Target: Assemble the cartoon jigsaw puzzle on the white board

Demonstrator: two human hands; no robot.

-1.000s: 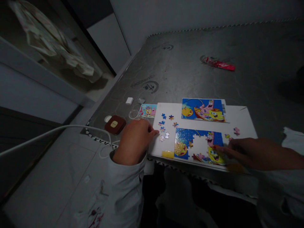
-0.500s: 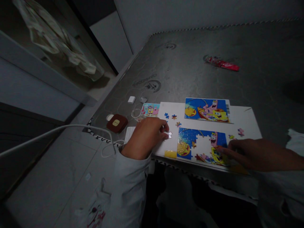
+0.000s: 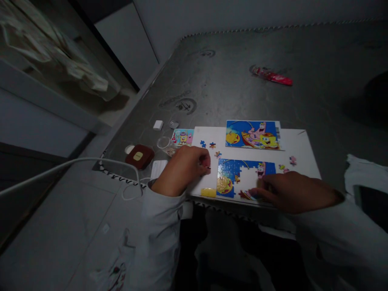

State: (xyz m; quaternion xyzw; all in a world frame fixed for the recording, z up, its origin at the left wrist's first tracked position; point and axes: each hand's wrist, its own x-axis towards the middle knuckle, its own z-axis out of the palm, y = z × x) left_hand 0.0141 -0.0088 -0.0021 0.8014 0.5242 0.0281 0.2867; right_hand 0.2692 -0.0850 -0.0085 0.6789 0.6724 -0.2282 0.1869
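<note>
My left hand point(image 3: 187, 166) is closed in a pinch above the left part of a white board point(image 3: 198, 178). A small puzzle piece point(image 3: 208, 167) shows as a thin dark edge at its fingertips. Right of it lies a partly assembled cartoon jigsaw puzzle point(image 3: 224, 178), with a white gap in its middle. My right hand point(image 3: 283, 190) covers the puzzle's lower right, its fingers curled and their tips at the gap's lower right corner; whatever they hold is hidden. Behind lies a matching picture card point(image 3: 253, 135). Loose pieces point(image 3: 212, 144) are left of the card, and more pieces point(image 3: 292, 160) lie to the right.
A brown case point(image 3: 140, 157), a white charger block point(image 3: 158, 125), a clear round container point(image 3: 164, 142) and a small cartoon card point(image 3: 183, 137) are at the left. A white cable point(image 3: 91, 160) crosses there. Farther back lies a red wrapper point(image 3: 274, 76). A yellow strip point(image 3: 208, 192) marks the board's near edge.
My right hand has moved left across the puzzle, to the gap's lower right corner. My left hand still pinches the piece, now turned so less of it shows. The view has shifted slightly.
</note>
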